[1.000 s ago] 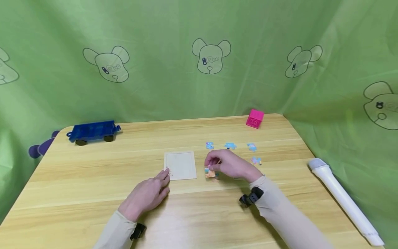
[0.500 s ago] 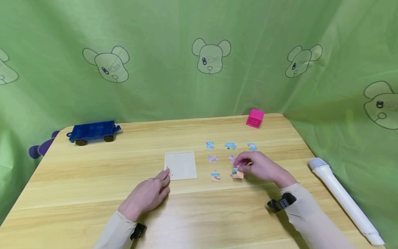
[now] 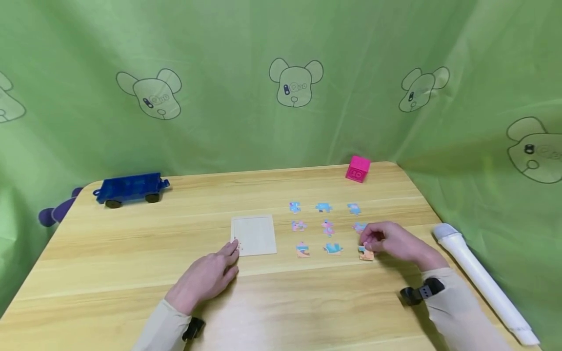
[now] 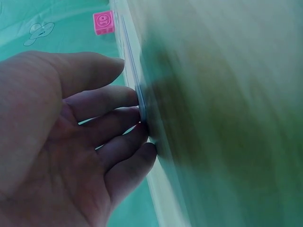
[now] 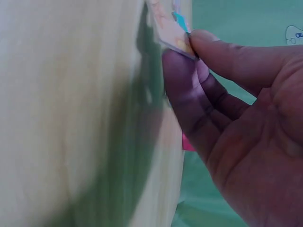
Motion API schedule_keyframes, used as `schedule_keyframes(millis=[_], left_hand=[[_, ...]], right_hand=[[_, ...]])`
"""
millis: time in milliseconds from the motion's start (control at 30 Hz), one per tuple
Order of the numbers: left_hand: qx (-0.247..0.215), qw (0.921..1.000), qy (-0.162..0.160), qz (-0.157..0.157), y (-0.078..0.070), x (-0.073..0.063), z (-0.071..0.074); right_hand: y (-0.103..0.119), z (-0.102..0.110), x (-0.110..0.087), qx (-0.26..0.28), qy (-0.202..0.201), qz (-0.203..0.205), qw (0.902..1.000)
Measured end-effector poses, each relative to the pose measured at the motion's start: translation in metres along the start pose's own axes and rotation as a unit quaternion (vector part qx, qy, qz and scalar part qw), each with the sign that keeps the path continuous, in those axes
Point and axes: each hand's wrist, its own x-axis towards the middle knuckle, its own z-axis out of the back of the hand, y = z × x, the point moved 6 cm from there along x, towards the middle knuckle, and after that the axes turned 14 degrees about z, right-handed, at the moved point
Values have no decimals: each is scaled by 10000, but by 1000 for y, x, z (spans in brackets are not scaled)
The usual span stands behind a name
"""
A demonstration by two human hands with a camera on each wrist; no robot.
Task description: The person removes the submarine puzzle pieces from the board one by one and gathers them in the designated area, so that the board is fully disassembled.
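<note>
Between thumb and fingers my right hand (image 3: 392,242) pinches an orange and teal puzzle piece (image 3: 366,253), at the near right corner of the laid-out pieces. In the right wrist view this puzzle piece (image 5: 173,33) is tilted, its edge held by the thumb and a finger. My left hand (image 3: 206,278) rests with relaxed fingers on the lower left corner of a pale square puzzle tray (image 3: 254,236). Several blue and pink puzzle pieces lie apart in rows to the right of the tray, among them a teal one (image 3: 333,249) and a pink one (image 3: 327,228).
A blue toy wagon (image 3: 131,189) stands at the table's far left. At the far right corner sits a pink block (image 3: 358,169). A white microphone-shaped thing (image 3: 485,282) lies along the right edge. Green curtain (image 3: 219,122) hangs behind the table.
My right hand has moved to the right along the near row with the pinched puzzle piece, uncovering the pieces it passed over. My left hand stays on the tray corner.
</note>
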Motion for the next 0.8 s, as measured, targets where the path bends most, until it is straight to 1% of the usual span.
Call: schedule_keyframes(millis=[67, 200, 433, 667, 800], left_hand=[[-10, 10000, -6, -9, 0, 0, 0], [-30, 10000, -17, -31, 0, 0, 0], [-48, 10000, -42, -51, 0, 0, 1], [-37, 10000, 1, -84, 0, 1, -1], [25, 10000, 20, -59, 0, 1, -2]], right_hand=[[-5, -1, -1, -17, 33, -39, 10000], [-11, -2, -1, -212, 23, -38, 9998], [-16, -2, 1, -423, -107, -81, 9990], [-17, 0, -1, -746, -407, -448, 9954], [-13, 0, -2, -829, -446, -461, 9945]])
